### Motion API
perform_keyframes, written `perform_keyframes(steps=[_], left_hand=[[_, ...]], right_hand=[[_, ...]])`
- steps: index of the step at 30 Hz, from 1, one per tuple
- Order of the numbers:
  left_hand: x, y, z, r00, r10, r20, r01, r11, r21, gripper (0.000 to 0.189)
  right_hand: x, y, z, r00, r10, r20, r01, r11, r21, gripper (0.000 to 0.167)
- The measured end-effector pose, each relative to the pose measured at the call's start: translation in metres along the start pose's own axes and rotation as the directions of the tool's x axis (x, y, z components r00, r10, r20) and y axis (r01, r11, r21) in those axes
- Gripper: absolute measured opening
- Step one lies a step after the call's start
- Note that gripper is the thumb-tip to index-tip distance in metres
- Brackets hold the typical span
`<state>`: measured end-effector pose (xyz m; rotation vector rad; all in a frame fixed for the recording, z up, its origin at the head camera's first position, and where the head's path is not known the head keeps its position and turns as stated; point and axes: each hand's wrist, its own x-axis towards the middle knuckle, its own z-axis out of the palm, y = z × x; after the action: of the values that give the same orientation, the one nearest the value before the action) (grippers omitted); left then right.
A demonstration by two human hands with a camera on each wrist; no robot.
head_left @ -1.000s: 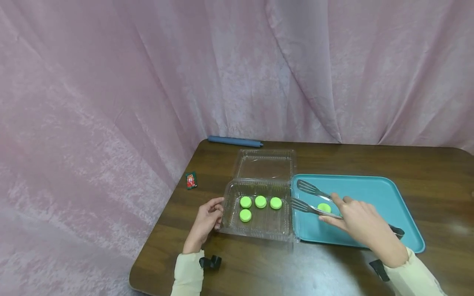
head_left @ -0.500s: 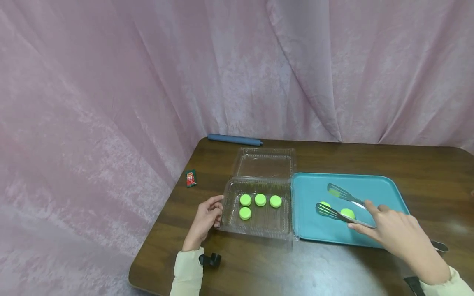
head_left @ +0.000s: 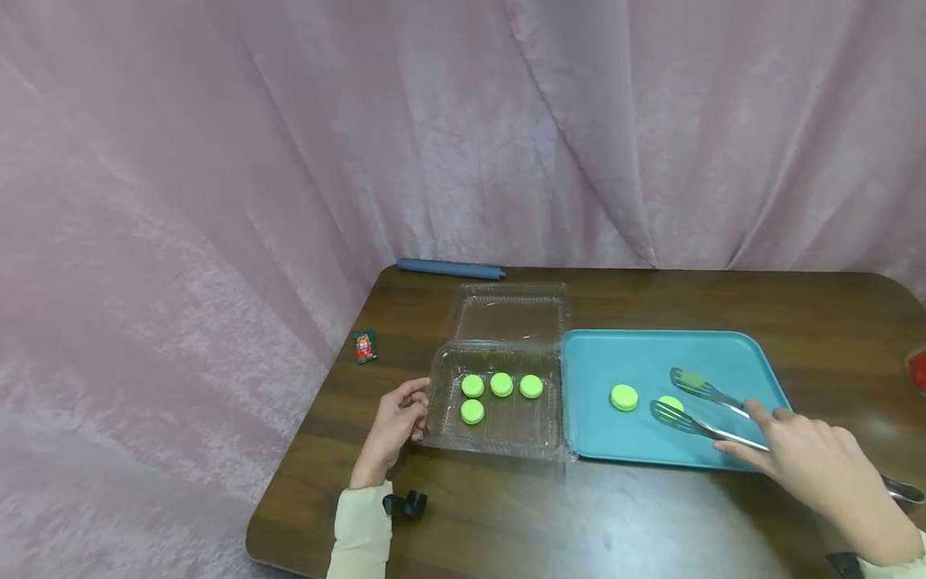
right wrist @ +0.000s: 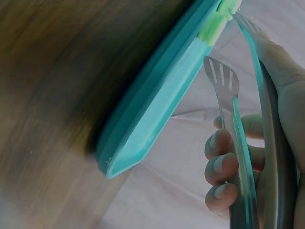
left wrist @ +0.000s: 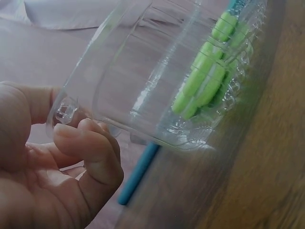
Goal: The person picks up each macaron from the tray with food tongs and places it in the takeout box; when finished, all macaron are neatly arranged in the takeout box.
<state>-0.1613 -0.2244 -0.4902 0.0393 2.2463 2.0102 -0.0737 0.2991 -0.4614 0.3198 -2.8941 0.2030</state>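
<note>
My right hand [head_left: 817, 466] grips metal tongs [head_left: 734, 441], their slotted ends spread apart over the blue tray [head_left: 600, 438]. Two green macarons lie near the ends: one macaron [head_left: 670, 404] shows partly behind the nearer end, another behind the slots of the farther one. To their left lies a third macaron [head_left: 624, 397]. My left hand [head_left: 391, 422] pinches the left rim of a clear plastic container [head_left: 499, 441], as the left wrist view shows at its corner [left wrist: 66, 109]. Several green macarons [head_left: 501, 384] sit inside, and its lid [head_left: 512, 318] lies folded back.
A blue rod [head_left: 450, 268] lies along the table's back edge. On the left is a small red and green packet [head_left: 365, 346]. Something red [head_left: 917, 368] shows at the right edge. A pink curtain [head_left: 463, 145] hangs behind the wooden table [head_left: 615, 523].
My right hand has moved right with the tongs, away from the container and farther across the tray, uncovering the left macaron there. The left hand stays at the container's rim.
</note>
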Motion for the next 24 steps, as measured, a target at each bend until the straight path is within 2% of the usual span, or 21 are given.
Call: perform_keyframes(steps=[3, 9, 20, 24], left_hand=[[0.0006, 0.0014, 0.0009, 1.0, -0.005, -0.004, 0.005, 1.0, -0.003, 0.051], [0.0006, 0.0028, 0.0016, 1.0, -0.003, -0.012, 0.003, 1.0, 0.006, 0.049], [-0.0032, 0.0, 0.0003, 0.998, -0.034, -0.045, 0.035, 0.999, 0.011, 0.048], [-0.0019, 0.001, 0.0018, 0.999, -0.019, -0.029, 0.02, 1.0, 0.018, 0.048]], right_hand=[[-0.0019, 0.004, -0.0004, 1.0, -0.007, 0.008, 0.007, 1.0, -0.003, 0.064], [-0.0015, 0.0091, 0.0015, 0.993, -0.086, -0.075, 0.084, 0.996, -0.028, 0.058], [0.002, 0.0102, 0.0032, 0.991, -0.111, -0.071, 0.11, 0.994, -0.025, 0.05], [0.0005, 0.0103, 0.0012, 0.997, -0.075, -0.01, 0.075, 0.997, -0.006, 0.05]])
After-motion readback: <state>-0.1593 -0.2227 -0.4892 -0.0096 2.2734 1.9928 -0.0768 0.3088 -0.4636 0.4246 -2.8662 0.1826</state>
